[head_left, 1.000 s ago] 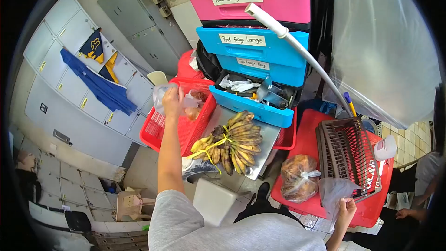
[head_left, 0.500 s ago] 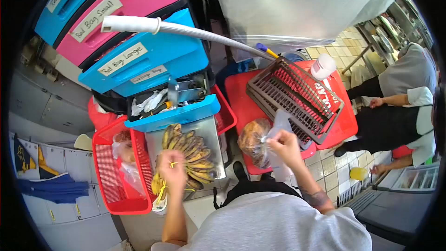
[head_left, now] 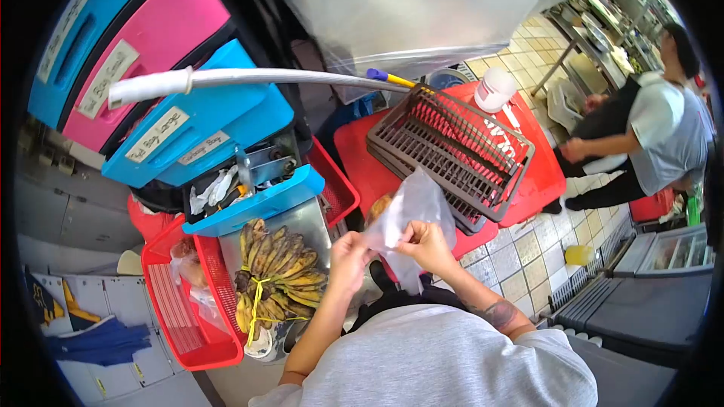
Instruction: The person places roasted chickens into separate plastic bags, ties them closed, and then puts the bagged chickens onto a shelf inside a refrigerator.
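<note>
Head view shows us pinching a translucent plastic bag [head_left: 420, 203] between our two hands, near the middle of the frame, with most of the film spreading above and between them. Our left hand [head_left: 350, 258] has its fingertips closed on the bag's left edge, and our right hand [head_left: 430, 247] grips it from the right. Directly behind the film, we make out a filled plastic bag [head_left: 377, 209] with brownish contents, mostly hidden by what we hold, on a red tabletop [head_left: 358, 151]. Just above and right of our hands, a dark dish rack [head_left: 452, 154] takes up much of that surface, its lower edge partly covered by the bag; a white tub [head_left: 495, 90] stands near its top. Left of our left hand, a bunch of bananas [head_left: 290, 264] tied with yellow string [head_left: 258, 305] rests on a metal surface [head_left: 311, 218], beside a red basket [head_left: 230, 286] at lower left. A white-ended pole [head_left: 256, 75] runs from upper left towards the rack, crossing in front of the blue drawers [head_left: 264, 113]. At right, we see another person [head_left: 664, 132] near the tiled floor's [head_left: 520, 271] far edge.
</note>
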{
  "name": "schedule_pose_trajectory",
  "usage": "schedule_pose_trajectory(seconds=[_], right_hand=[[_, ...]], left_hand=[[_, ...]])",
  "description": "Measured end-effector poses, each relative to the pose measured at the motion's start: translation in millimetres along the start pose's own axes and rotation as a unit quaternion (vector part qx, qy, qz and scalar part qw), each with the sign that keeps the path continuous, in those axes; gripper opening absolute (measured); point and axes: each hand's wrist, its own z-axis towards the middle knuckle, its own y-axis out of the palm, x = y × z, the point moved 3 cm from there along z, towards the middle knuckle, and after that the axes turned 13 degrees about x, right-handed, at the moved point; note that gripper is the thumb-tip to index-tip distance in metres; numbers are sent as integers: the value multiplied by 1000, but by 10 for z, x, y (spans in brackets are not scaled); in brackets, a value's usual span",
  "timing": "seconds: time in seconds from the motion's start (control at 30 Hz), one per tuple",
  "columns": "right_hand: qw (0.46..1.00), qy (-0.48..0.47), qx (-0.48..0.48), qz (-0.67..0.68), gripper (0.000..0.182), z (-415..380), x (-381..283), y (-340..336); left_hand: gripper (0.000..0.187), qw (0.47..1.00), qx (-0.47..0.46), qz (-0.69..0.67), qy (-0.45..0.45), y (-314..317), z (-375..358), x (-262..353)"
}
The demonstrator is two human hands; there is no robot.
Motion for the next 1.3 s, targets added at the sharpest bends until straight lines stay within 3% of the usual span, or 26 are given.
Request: schedule_pose_trajectory(seconds=[0.07, 0.13, 0.17, 0.2, 0.27, 0.3, 0.33, 0.37, 0.4, 0.43, 0.47, 0.5, 0.53, 0.57, 0.6, 0.67, 0.73, 0.77, 0.8, 0.87, 0.93, 0.97, 1.07, 1.1, 1.2, 1.3], right_hand=[[997, 11, 54, 50, 24, 87, 178, -171], [988, 31, 137, 56, 25, 163, 272, -382], [983, 0, 170, 68, 21, 202, 398, -459], [977, 61, 149, 143, 19, 209, 426, -530], [935, 183, 94, 289, 14, 203, 459, -627], [877, 268, 109, 383, 7, 118, 186, -586], [866, 306, 58, 391, 5, 88, 243, -545], [851, 342, 7, 399, 3, 30, 355, -491], [833, 376, -46, 404, 1, -29, 472, -440], [855, 359, -114, 356, 8, -84, 577, -409], [927, 234, -163, 242, 16, -146, 424, -400], [990, 13, -106, 95, 20, -105, 371, -401], [976, -206, -39, -62, 24, -104, 317, -409], [990, -123, -19, -64, 29, -54, 392, -467], [997, -40, 0, -67, 36, 17, 444, -541], [984, 146, 33, 91, 37, 195, 497, -691], [988, 123, -27, 94, 41, 361, 612, -879], [999, -14, -2, -29, 45, 382, 466, -1016], [977, -153, 23, -149, 50, 353, 221, -1132], [934, -214, 108, -266, 80, 317, -26, -1322], [849, -209, 187, -447, 95, 285, 5, -1451], [828, -179, 214, -487, 83, 300, 114, -1488], [666, -240, 196, -679, 58, 464, 706, -1531], [704, -268, 191, -629, 41, 446, 778, -1554], [744, -296, 169, -575, 33, 556, 920, -1731], [739, -325, 150, -571, 30, 655, 936, -2130]], left_hand=[[9, 985, -11, -135, -103, -25, 37, 20], [10, 976, 7, -161, -146, -32, 9, 22], [8, 968, -51, -143, -201, -67, -18, -14], [7, 953, -107, -125, -253, -88, -63, -47], [13, 964, -171, 49, -197, -95, -102, -92], [16, 980, -99, 160, -67, -165, -33, -98], [19, 961, -24, 266, 67, -250, 75, -129], [23, 909, 51, 362, 199, -324, 175, -142], [26, 862, 127, 372, 319, -402, 258, -63], [22, 832, 167, 389, 359, -487, 334, -34], [19, 798, 204, 404, 397, -413, 325, 68], [13, 918, 196, 242, 244, -372, 349, 31], [10, 980, 176, 67, 71, -303, 319, -41], [13, 965, 204, -74, -150, -154, 164, -55], [14, 976, 158, -18, -150, -96, 99, -73], [16, 983, 65, 93, -143, -67, -31, -132], [18, 970, -23, 201, -131, -103, -176, -177], [19, 957, -66, 254, -123, -91, -224, -166], [21, 918, -25, 397, -4, -84, -239, -65], [26, 736, 59, 634, 228, -38, -293, 146], [30, 704, 66, 660, 253, -220, -299, 172], [30, 697, 62, 669, 250, -275, -305, 184], [32, 701, 43, 674, 227, -353, -335, 129], [32, 707, 36, 670, 225, -377, -332, 65], [33, 702, -3, 680, 212, -418, -338, -122], [34, 705, -45, 687, 171, -206, -452, -259]])
